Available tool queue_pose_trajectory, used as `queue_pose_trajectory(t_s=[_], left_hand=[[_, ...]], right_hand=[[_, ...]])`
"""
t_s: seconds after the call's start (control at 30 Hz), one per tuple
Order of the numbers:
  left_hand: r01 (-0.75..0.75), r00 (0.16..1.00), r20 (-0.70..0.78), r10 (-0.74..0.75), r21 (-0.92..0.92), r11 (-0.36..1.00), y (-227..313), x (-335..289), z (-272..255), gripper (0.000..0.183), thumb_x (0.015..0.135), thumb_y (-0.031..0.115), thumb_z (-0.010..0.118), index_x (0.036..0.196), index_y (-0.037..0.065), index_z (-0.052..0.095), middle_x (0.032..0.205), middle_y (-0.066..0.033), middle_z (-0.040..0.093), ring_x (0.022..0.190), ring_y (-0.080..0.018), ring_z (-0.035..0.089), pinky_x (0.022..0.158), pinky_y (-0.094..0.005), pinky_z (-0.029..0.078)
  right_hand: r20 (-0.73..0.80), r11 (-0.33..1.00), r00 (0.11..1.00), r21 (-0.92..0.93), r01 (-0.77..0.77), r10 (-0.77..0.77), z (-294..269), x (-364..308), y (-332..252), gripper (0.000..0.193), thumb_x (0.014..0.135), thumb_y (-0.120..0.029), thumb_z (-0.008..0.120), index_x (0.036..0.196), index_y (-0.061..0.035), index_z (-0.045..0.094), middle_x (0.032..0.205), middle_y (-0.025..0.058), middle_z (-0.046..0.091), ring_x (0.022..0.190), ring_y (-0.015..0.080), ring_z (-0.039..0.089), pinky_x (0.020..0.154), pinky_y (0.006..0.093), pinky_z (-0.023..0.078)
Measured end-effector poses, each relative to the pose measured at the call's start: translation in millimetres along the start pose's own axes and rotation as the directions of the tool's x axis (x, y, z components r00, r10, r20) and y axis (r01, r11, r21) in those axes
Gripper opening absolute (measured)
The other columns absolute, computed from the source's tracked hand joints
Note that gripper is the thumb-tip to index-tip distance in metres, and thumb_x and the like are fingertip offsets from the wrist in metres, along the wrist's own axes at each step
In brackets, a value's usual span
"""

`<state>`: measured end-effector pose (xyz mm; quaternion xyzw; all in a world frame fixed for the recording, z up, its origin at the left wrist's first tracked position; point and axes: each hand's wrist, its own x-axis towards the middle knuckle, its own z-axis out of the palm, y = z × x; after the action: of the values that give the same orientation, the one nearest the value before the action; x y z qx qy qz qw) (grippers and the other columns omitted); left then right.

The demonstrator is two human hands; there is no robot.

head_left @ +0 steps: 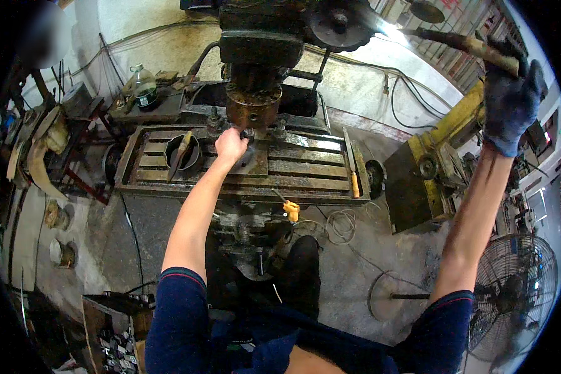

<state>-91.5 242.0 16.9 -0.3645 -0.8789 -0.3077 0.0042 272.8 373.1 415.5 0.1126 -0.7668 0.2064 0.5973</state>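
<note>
My bare left hand [232, 146] is closed at the milling machine's table [305, 168], right under the rusty spindle head [254, 106]. Its fingertips meet a small dark part there that I cannot make out. Up at the far right, my right hand [511, 103], in a dark glove, grips a long wooden handle [492, 57]. The handle points left toward a bright light, and its far end is too dark to name. On the table, a round metal container [196, 161] with a brush [182, 153] across it stands left of my left hand. A file with a yellow handle [355, 185] lies along the right end.
A yellow-handled tool [291, 210] hangs at the table's front edge. A large bottle of dark liquid [144, 90] stands behind at left. To the right are a yellow-green machine [421, 187] and a floor fan [511, 293]. Cable coils [341, 225] lie on the floor; a box of metal pieces [93, 318] sits lower left.
</note>
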Motion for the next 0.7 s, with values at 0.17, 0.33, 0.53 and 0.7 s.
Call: queue_pose_trajectory(t_s=[0.17, 0.33, 0.53, 0.7], left_hand=[[0.075, 0.997, 0.007, -0.075, 0.04, 0.996, -10.2, -5.9, -3.7, 0.028, 0.068, 0.027, 0.067, 0.084, 0.004, 0.065, 0.083, -0.0174, 0.063, 0.081, -0.0331, 0.061, 0.071, -0.0427, 0.049], [0.011, 0.997, -0.077, -0.01, 0.013, 1.0, -8.9, -5.6, -0.8, 0.028, 0.067, 0.027, 0.068, 0.082, 0.004, 0.065, 0.081, -0.0177, 0.063, 0.079, -0.0335, 0.061, 0.068, -0.0425, 0.049], [0.04, 0.999, -0.03, -0.04, 0.012, 0.999, -13.5, -3.5, 1.4, 0.039, 0.067, 0.032, 0.071, 0.084, -0.002, 0.063, 0.078, -0.02, 0.063, 0.076, -0.0361, 0.06, 0.066, -0.0427, 0.049], [-0.003, 0.998, -0.06, 0.003, -0.013, 1.0, -13.0, -2.1, 3.7, 0.038, 0.068, 0.032, 0.071, 0.074, -0.005, 0.061, 0.073, -0.0207, 0.062, 0.074, -0.0363, 0.06, 0.064, -0.0438, 0.048]], right_hand=[[-0.201, 0.817, 0.976, -0.575, -0.052, -0.079, 38.0, -92.9, -14.3, 0.02, 0.085, -0.015, 0.053, 0.1, -0.0011, 0.056, 0.104, 0.0125, 0.057, 0.113, 0.0363, 0.046, 0.096, 0.0445, 0.036], [-0.318, 0.972, 0.938, -0.133, -0.191, 0.141, 53.3, -147.3, -21.9, 0.028, 0.088, -0.026, 0.048, 0.091, 0.0003, 0.057, 0.097, 0.0129, 0.057, 0.112, 0.0393, 0.046, 0.095, 0.0465, 0.036], [-0.246, 0.988, 0.956, 0.022, -0.156, 0.156, 59.2, -163.6, -15.7, 0.042, 0.09, -0.039, 0.04, 0.078, -0.0021, 0.055, 0.095, 0.02, 0.061, 0.099, 0.0337, 0.055, 0.092, 0.0459, 0.036], [-0.208, 0.967, 0.975, -0.219, -0.13, 0.084, 64.6, -159.1, -23.3, 0.04, 0.088, -0.038, 0.044, 0.082, 0.0001, 0.056, 0.098, 0.0203, 0.06, 0.101, 0.0328, 0.054, 0.095, 0.0462, 0.034]])
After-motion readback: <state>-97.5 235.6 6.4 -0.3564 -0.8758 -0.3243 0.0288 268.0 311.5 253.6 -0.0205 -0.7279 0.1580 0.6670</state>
